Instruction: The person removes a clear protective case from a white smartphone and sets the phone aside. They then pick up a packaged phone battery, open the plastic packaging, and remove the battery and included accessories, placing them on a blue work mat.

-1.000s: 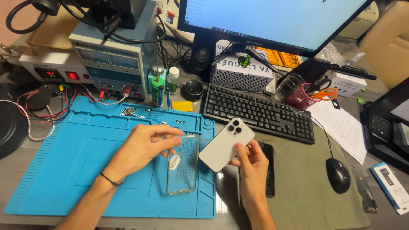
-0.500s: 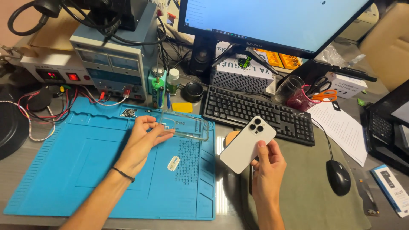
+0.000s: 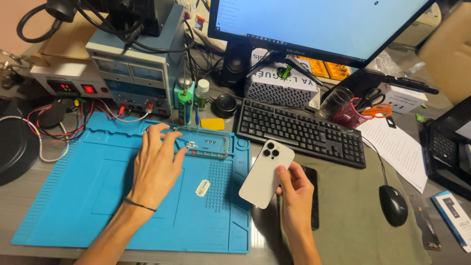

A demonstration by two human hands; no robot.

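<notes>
Two hands at a blue silicone work mat (image 3: 73, 196): one holds a phone, one rests on a clear case.

Right hand (image 3: 294, 194) pinches a smooth white phone (image 3: 265, 175) by its lower edge, just off the mat's right side; so light a hold could let it slip. Left hand (image 3: 156, 164), fingers loosely spread, touches the glossy transparent case (image 3: 205, 143) at the mat's top edge.

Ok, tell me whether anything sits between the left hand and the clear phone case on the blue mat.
Nothing visible does: the left hand already rests its fingertips on the clear phone case at the blue mat's far edge.
</notes>
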